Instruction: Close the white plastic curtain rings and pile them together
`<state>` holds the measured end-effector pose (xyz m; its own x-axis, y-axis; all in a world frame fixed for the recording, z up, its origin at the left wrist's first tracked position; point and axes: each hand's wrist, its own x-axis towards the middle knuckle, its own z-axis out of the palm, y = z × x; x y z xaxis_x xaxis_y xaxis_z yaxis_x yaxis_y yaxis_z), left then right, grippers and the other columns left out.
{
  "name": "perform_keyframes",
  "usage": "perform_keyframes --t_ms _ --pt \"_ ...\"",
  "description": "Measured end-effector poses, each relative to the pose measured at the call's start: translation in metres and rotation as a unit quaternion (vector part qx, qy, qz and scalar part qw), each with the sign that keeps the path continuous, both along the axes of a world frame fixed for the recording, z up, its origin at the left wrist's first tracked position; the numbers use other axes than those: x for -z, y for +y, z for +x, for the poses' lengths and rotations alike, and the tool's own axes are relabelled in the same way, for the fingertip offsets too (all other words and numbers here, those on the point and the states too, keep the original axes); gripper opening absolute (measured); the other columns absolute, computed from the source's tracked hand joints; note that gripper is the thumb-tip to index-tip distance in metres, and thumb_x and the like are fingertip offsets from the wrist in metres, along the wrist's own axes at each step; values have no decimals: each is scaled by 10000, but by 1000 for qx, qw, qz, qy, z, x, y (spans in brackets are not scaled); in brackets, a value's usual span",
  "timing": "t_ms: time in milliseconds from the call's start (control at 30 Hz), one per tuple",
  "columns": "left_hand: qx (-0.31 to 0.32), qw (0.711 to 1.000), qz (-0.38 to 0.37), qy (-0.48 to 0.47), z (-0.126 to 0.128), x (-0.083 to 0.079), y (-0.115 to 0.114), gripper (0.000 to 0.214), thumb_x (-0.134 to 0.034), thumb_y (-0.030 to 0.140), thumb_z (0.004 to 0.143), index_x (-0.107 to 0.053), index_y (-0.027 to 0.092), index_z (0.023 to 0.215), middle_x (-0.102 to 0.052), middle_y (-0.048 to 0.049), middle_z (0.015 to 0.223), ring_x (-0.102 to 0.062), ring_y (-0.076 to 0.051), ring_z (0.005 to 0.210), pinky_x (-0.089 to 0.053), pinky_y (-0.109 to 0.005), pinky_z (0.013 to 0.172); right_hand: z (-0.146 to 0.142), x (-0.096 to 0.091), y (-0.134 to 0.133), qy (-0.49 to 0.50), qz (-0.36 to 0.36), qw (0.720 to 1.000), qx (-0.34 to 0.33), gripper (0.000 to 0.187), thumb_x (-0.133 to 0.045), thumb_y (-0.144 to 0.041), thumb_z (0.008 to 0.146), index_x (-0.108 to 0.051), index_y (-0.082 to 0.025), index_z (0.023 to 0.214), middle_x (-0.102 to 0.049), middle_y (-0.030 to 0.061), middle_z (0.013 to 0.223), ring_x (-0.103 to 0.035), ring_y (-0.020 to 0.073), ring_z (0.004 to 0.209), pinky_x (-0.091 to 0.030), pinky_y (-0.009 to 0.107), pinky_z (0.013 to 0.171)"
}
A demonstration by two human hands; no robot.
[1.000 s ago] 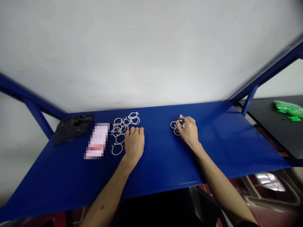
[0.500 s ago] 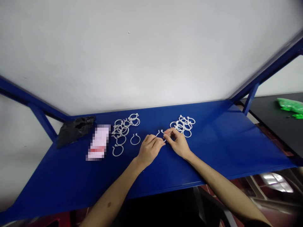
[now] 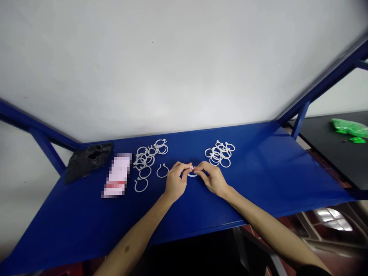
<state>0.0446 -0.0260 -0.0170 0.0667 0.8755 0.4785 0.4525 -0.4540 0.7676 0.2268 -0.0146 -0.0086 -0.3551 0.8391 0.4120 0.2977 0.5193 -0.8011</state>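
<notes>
My left hand [image 3: 176,182] and my right hand [image 3: 212,178] meet at the middle of the blue table [image 3: 258,184]. Both pinch one white plastic ring [image 3: 192,170] between their fingertips, just above the table. A loose pile of white rings [image 3: 150,157] lies to the left of my left hand, with single rings nearer me. A tighter cluster of white rings [image 3: 220,153] lies behind my right hand.
A blurred pink and white packet [image 3: 117,179] lies left of the rings, with a crumpled black bag [image 3: 86,159] beyond it. A white wall rises behind the table. A black table with green items [image 3: 349,128] stands at the far right.
My left hand left the left pile and my right hand left the right cluster. Both came together at the table's middle and now pinch one ring between them.
</notes>
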Motion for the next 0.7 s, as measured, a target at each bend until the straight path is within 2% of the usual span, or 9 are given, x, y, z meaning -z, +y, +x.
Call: perform_keyframes --t_ms 133,267,333,400,467,500,600,700 --pt "26 999 14 14 -3 0 2 120 -587 193 955 -702 226 963 -729 -24 896 -696 -155 837 -572 -299 790 -1 0 -2 -37 57 997 -21 165 -500 -244 1023 -646 -215 950 -687 55 894 -657 176 828 -536 311 771" --pt "42 995 7 85 -15 -3 15 152 -613 294 947 -708 246 1056 -739 -47 957 -680 -204 939 -559 -374 885 -3 -13 4 -91 84 991 45 168 -515 -262 1003 -641 -223 899 -690 54 899 -669 189 809 -543 311 755" --pt "-12 987 6 161 -24 -4 23 226 -595 321 950 -697 256 1141 -733 -72 1064 -647 -244 1042 -516 -439 970 1 -25 14 -99 89 986 96 174 -518 -272 988 -643 -216 881 -682 62 884 -668 203 808 -538 321 754" --pt "-105 965 -3 239 -33 -5 29 294 -557 316 957 -674 243 1217 -688 -108 1212 -586 -292 1161 -458 -497 1031 13 -37 29 -112 84 977 158 179 -512 -261 974 -653 -201 881 -675 76 870 -661 218 814 -525 340 771" --pt "-191 930 -19 313 -40 -5 32 358 -527 306 956 -645 199 1276 -614 -149 1335 -511 -349 1252 -419 -540 1045 30 -44 47 -184 51 947 259 161 -541 -246 943 -669 -193 861 -681 77 864 -657 213 791 -507 329 761" --pt "-220 912 -28 346 -43 -5 33 378 -517 301 953 -637 171 1287 -581 -167 1373 -481 -375 1275 -411 -553 1038 38 -45 56 -224 31 931 287 145 -562 -241 927 -681 -184 868 -690 82 877 -659 214 798 -499 324 768" --pt "-249 876 -49 411 -47 -5 33 340 -514 287 938 -680 133 1193 -559 -185 1375 -455 -403 1267 -419 -548 1003 58 -38 79 -318 -17 897 308 170 -561 -266 930 -708 -182 913 -716 86 920 -663 216 831 -476 307 761" --pt "-240 874 -51 419 -48 -6 33 234 -533 272 924 -720 165 1015 -606 -165 1262 -494 -380 1187 -436 -525 955 63 -27 88 -361 -40 881 304 201 -540 -282 940 -715 -183 947 -727 88 943 -670 219 850 -466 300 745"
